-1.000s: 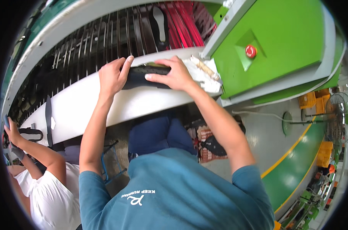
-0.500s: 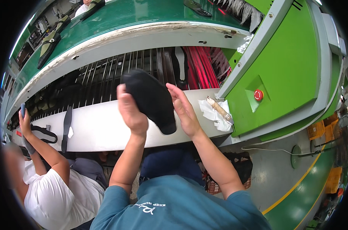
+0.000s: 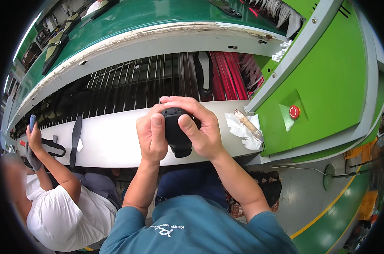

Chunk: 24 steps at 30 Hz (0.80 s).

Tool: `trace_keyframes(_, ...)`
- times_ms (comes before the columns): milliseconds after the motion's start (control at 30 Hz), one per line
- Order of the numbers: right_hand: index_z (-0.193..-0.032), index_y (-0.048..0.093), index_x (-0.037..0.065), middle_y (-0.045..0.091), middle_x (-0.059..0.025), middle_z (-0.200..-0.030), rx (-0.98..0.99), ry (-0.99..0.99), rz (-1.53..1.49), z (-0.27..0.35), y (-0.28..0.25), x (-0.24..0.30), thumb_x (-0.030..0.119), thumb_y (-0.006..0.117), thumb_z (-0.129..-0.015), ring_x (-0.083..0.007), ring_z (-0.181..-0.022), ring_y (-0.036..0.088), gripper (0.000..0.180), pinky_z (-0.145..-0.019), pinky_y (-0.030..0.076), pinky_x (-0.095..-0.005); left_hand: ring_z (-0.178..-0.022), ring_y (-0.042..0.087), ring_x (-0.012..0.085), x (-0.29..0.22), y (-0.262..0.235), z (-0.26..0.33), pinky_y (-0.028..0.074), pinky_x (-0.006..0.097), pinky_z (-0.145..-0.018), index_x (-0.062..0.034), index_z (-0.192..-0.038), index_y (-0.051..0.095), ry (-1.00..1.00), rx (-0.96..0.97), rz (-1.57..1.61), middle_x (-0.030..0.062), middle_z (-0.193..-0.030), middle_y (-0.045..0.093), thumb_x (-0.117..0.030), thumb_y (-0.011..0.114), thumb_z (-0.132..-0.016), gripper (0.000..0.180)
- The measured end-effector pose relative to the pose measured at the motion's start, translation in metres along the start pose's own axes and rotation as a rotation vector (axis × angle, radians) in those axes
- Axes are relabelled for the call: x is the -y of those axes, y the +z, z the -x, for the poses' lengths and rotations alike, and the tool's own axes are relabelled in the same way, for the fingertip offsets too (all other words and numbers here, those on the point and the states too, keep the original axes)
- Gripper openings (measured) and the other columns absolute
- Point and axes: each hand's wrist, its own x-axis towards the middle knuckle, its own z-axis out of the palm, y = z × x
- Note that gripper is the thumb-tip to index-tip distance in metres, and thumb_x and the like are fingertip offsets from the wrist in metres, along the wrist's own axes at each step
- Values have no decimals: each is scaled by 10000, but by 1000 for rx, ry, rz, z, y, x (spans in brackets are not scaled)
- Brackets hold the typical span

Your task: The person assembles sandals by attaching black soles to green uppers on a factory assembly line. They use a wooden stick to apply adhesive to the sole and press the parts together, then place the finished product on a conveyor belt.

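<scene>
Both my hands wrap around a black shoe sole (image 3: 176,134) above the front ledge. My left hand (image 3: 151,136) is closed along its left side, with the thumb pointing up the edge. My right hand (image 3: 206,132) grips the right side, its fingers curled over the far end and its thumb on the dark surface. The near end sticks out below my palms; the far end is partly hidden by my fingers.
A white ledge (image 3: 111,144) borders a roller conveyor (image 3: 132,80) carrying a sole with a light inner face (image 3: 205,70). A tape-wrapped tool (image 3: 247,122) lies on white cloth beside a green machine housing (image 3: 327,84) with a red button (image 3: 294,111). A co-worker (image 3: 65,207) sits at left.
The black sole has tilted and come nearer my body. My right hand, earlier spread beside it, now closes on it, and both hands hold it.
</scene>
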Motion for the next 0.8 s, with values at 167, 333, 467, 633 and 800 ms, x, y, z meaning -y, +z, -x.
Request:
trace_keyframes(167, -1261, 744, -2, 738, -209, -1311, 49, 15, 16, 0, 2, 2, 424, 686, -1055, -316, -1226, 706, 477, -1076, 534, -427, -722, 671, 156, 3, -1, 7, 482, 287, -641, 73, -1118, 734, 39, -50, 20, 108, -853, 728, -435, 488, -1146, 565)
trace_keyframes(333, -1200, 773, -34, 779, -225, -1215, 61, -37, 52, -4, -2, 2, 414, 695, -1047, -330, -1129, 758, 480, -1017, 583, -426, -635, 656, 173, 6, 0, 5, 469, 297, -593, 77, -1105, 744, 106, -78, 2, 106, -782, 713, -412, 518, -1126, 539)
trace_keyframes(467, -1186, 781, -31, 785, -233, -1192, 42, -30, 58, -9, 0, 6, 345, 718, -1032, -325, -1099, 772, 412, -1002, 593, -421, -614, 641, 167, 9, -2, 2, 455, 298, -576, 78, -1079, 746, 114, -70, -4, 106, -758, 702, -419, 532, -1121, 543)
trace_keyframes(633, -1191, 775, -27, 788, -228, -1187, -16, -6, 34, -10, 10, 5, 209, 773, -975, -309, -1094, 774, 321, -993, 599, -414, -599, 633, 170, 8, -3, 0, 446, 299, -560, 75, -1034, 746, 32, -87, 13, 103, -737, 690, -431, 554, -1110, 546)
trace_keyframes(800, -1154, 774, -32, 797, -226, -1154, 19, -12, 98, -10, 11, 16, 166, 783, -962, -298, -1067, 781, 276, -977, 605, -403, -599, 642, 186, 6, -4, 7, 455, 310, -566, 71, -1006, 740, 89, -99, -20, 105, -728, 679, -407, 540, -1111, 529)
